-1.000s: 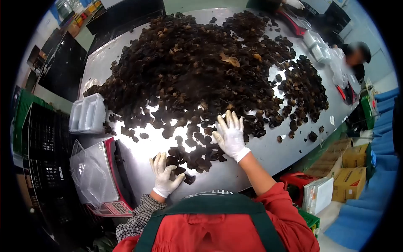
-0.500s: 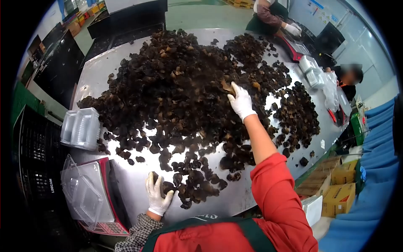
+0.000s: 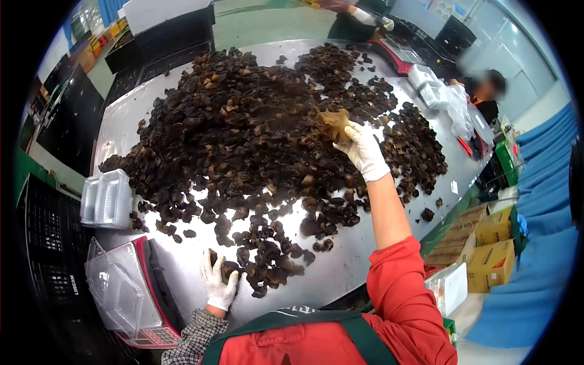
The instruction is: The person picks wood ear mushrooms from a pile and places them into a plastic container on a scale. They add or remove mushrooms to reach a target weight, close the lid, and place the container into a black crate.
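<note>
Head view: right hand, white-gloved, stretched far forward and raised over one large heap of dark brown dried mushrooms, fingers pinched on one pale tan wrinkled mushroom piece held just above the heap's right-centre. Left hand, also white-gloved, low at the near edge of one grey metal table, fingers curled loosely around one dark mushroom piece at the near-left end of one small cluster of dark mushrooms; cluster just short of the heap's near fringe, between heap and body. One smaller spread of the same mushrooms right of the heap. At left: one stack of clear plastic trays beside the heap's left fringe; nearer, one red weighing scale bearing one open clear plastic clamshell. At the far end: one second red scale and two co-workers, one at the top edge, one at the far right. Beside the table, lower right: at least two yellow-brown cardboard boxes.
</note>
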{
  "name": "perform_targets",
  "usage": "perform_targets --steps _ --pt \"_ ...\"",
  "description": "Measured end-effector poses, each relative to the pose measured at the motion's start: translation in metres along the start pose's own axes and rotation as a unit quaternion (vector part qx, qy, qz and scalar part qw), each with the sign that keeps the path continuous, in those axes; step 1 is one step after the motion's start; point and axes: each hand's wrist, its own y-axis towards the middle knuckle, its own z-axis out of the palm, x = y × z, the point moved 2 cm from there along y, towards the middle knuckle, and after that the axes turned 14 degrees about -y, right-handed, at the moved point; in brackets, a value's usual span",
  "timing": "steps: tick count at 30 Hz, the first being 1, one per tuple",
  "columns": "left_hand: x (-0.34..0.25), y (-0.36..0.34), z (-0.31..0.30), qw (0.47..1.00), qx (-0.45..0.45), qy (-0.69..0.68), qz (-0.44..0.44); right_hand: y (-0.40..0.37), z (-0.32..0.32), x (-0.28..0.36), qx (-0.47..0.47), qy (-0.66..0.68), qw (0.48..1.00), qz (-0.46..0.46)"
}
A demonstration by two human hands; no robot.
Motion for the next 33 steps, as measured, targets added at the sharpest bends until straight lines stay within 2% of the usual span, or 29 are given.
perform_targets --steps 1,5,6,8,10,11,12,13,14,15,16,18,20,21,22,24,26,28,30,31,33 --pt "0.001 0.000 0.001 1.000 0.000 0.003 0.001 -0.013 -0.003 0.005 0.013 0.011 1.000 0.000" --pt "-0.002 0.000 0.002 1.000 -0.008 0.002 -0.004 -0.079 -0.041 0.011 -0.068 0.018 0.997 0.009" --pt "-0.003 0.000 0.002 1.000 -0.007 0.003 -0.009 -0.099 -0.060 0.011 -0.049 -0.024 0.998 0.008" --pt "-0.002 -0.001 0.002 1.000 -0.011 0.007 -0.003 -0.161 -0.069 0.034 -0.145 -0.141 0.979 0.025" --pt "-0.002 0.000 0.002 1.000 -0.011 0.004 -0.001 -0.217 -0.111 0.034 -0.101 -0.326 0.939 -0.039" --pt "-0.002 0.000 0.002 1.000 -0.012 0.007 0.002 -0.245 -0.136 0.032 -0.071 -0.419 0.902 -0.076" --pt "-0.002 0.000 0.002 1.000 -0.012 0.010 0.001 -0.274 -0.137 0.043 -0.107 -0.312 0.939 0.094" --pt "-0.003 0.001 0.003 1.000 -0.010 0.005 -0.003 -0.295 -0.169 0.029 -0.118 -0.483 0.859 0.122" --pt "-0.003 0.001 0.003 1.000 -0.009 0.001 -0.006 -0.311 -0.200 0.015 -0.075 -0.558 0.797 0.218" --pt "-0.003 0.002 0.003 1.000 -0.009 0.005 -0.002 -0.310 -0.192 0.015 -0.066 -0.669 0.725 0.152" --pt "-0.004 0.002 0.003 1.000 -0.009 0.011 0.001 -0.307 -0.184 0.015 -0.054 -0.763 0.639 0.080" --pt "-0.003 0.002 0.004 1.000 -0.014 0.008 0.000 -0.267 -0.149 0.005 -0.108 -0.628 0.771 -0.001" --pt "-0.005 0.002 0.003 1.000 -0.023 0.012 -0.001 -0.216 -0.071 -0.005 -0.080 -0.495 0.865 0.028" --pt "-0.004 0.001 0.004 1.000 -0.025 0.011 -0.005 -0.183 -0.051 -0.029 -0.023 -0.568 0.819 -0.080" --pt "-0.003 0.001 0.004 1.000 -0.025 0.013 -0.009 -0.158 -0.012 -0.032 0.024 -0.615 0.775 -0.142" --pt "-0.004 0.001 0.003 1.000 -0.017 0.009 -0.021 -0.105 0.038 -0.055 0.068 -0.624 0.745 -0.227" --pt "-0.004 0.002 0.003 0.999 -0.012 0.022 -0.030 -0.052 0.078 -0.061 0.074 -0.647 0.723 -0.232" --pt "-0.006 0.002 0.002 0.999 -0.018 0.021 -0.025 -0.002 0.098 -0.064 -0.005 -0.694 0.686 -0.218" --pt "-0.004 0.002 0.003 0.999 -0.023 0.032 -0.020 0.038 0.114 -0.070 -0.069 -0.728 0.667 -0.138" --pt "-0.005 0.002 0.002 0.999 -0.023 0.037 -0.023 0.049 0.121 -0.075 -0.060 -0.742 0.660 -0.105" --pt "-0.003 0.002 0.002 0.999 -0.031 0.038 -0.012 0.046 0.146 -0.084 -0.003 -0.762 0.640 -0.104"
